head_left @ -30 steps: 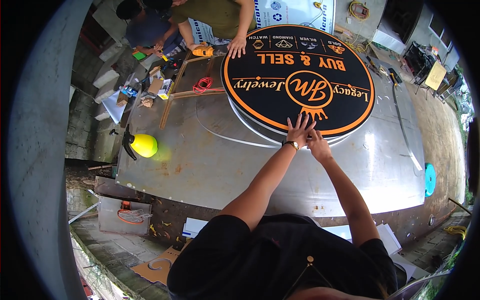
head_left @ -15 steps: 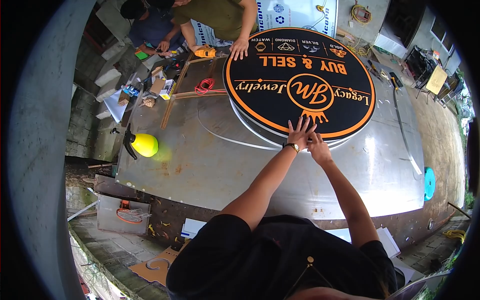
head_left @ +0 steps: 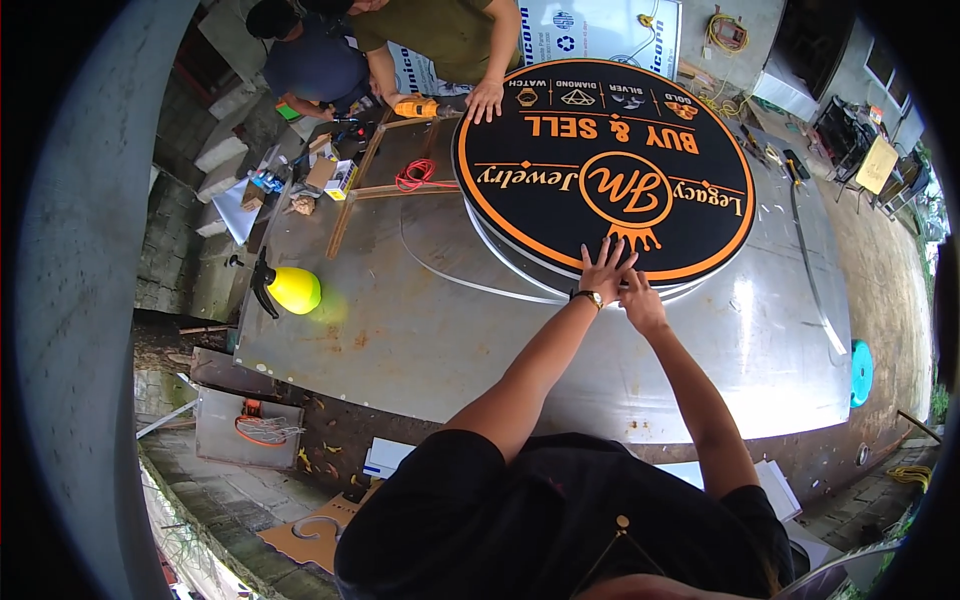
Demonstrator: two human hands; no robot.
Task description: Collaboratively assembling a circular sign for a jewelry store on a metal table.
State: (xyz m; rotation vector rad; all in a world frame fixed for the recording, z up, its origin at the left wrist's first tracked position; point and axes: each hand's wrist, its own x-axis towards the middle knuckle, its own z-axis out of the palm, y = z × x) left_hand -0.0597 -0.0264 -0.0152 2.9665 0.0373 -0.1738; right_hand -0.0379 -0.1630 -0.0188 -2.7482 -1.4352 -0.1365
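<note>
Grey metal tabletop [head_left: 480, 365] carries your round black-and-orange sign [head_left: 610, 130] toward its far side, already face-up; edge work seems unfinished. Your left hand [head_left: 603, 273] lies on the sign's near edge, fingers spread; your right hand [head_left: 640, 297] meets that edge, any pinch impossible to tell.

The left hand [head_left: 604, 272] partly hides the sign [head_left: 605, 165]; the top edge crops a co-worker [head_left: 435, 40].
</note>
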